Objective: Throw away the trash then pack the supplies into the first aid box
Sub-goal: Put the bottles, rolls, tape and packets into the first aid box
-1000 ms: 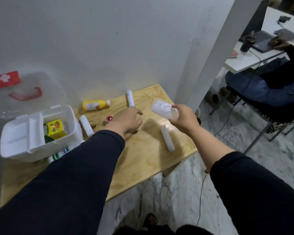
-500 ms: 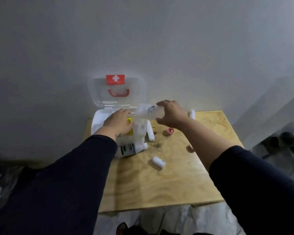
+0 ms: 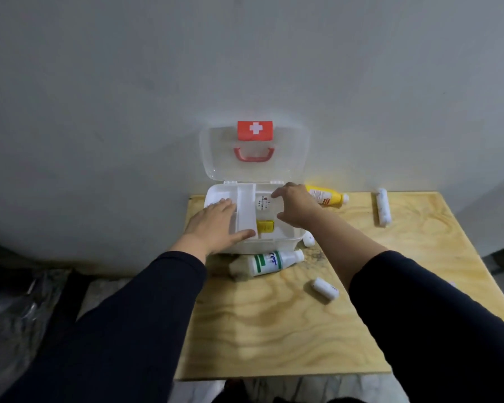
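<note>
The white first aid box stands open at the table's back left, its clear lid with a red cross leaning on the wall. My right hand reaches into the right compartment, fingers curled around a clear bottle with a white label. A yellow carton lies in the same compartment. My left hand rests flat on the box's left tray, thumb along the front rim. Outside the box lie a yellow bottle, a white bottle with a green label, a short white roll and a long white roll.
The plywood table ends close to my body and at the right. Another white roll peeks out beside my right forearm. Dark clutter and clear plastic lie on the floor at the left. A grey wall stands right behind the box.
My view swung left from the table's right end to the box. My right hand carried the clear bottle over and down into the right compartment; my left hand settled on the box's left tray.
</note>
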A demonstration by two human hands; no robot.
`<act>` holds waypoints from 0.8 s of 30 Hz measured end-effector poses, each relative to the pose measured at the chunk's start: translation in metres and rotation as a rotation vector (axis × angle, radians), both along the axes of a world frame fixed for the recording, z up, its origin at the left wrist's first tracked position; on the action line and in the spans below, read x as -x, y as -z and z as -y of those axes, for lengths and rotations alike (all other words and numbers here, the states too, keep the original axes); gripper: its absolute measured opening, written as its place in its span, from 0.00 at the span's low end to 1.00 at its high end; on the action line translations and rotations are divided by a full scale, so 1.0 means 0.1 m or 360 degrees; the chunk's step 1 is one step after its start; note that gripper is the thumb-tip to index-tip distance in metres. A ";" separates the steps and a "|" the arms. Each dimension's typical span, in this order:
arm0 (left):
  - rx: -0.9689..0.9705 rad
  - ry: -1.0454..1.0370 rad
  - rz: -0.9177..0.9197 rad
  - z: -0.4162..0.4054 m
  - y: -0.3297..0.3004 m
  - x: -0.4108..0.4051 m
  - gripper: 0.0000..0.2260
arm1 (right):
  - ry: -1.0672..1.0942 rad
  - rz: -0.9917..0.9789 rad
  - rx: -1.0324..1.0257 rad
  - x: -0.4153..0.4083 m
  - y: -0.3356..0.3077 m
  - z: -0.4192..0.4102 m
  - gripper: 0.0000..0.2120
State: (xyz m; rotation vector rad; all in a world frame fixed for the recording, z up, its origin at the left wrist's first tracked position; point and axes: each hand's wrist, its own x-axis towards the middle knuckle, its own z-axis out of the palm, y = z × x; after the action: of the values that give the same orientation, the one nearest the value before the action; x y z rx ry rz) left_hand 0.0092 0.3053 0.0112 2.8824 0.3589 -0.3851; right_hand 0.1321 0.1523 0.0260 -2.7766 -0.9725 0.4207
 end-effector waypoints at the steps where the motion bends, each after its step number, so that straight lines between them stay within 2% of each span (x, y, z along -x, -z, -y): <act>1: -0.0014 0.0011 -0.0001 -0.01 0.01 0.00 0.42 | 0.0043 -0.0034 -0.0055 0.01 0.04 -0.02 0.24; 9: -0.0120 0.0061 0.0034 0.03 0.04 0.03 0.38 | 0.0199 -0.0147 -0.0324 0.19 0.22 -0.18 0.22; 14: -0.0165 0.0082 0.0027 0.04 0.04 0.03 0.38 | 0.0262 0.0062 -0.0617 0.22 0.13 0.15 0.14; 18: -0.0158 0.0070 -0.0015 0.04 0.03 0.03 0.38 | 0.0524 0.0178 -0.0851 0.23 0.11 0.50 0.12; 21: -0.0169 0.0074 -0.0020 0.03 0.05 0.02 0.39 | 0.0686 0.0033 -0.0743 0.26 0.18 0.73 0.13; 24: -0.0163 0.0076 -0.0033 0.01 0.07 0.01 0.39 | 0.0580 -0.0165 -0.0621 0.40 0.34 0.85 0.12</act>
State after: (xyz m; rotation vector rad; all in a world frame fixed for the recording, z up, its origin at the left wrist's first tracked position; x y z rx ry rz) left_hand 0.0077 0.3044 0.0044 2.9935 0.3233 -0.4167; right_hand 0.0921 0.0668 -0.0084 -2.4698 -0.4489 0.2793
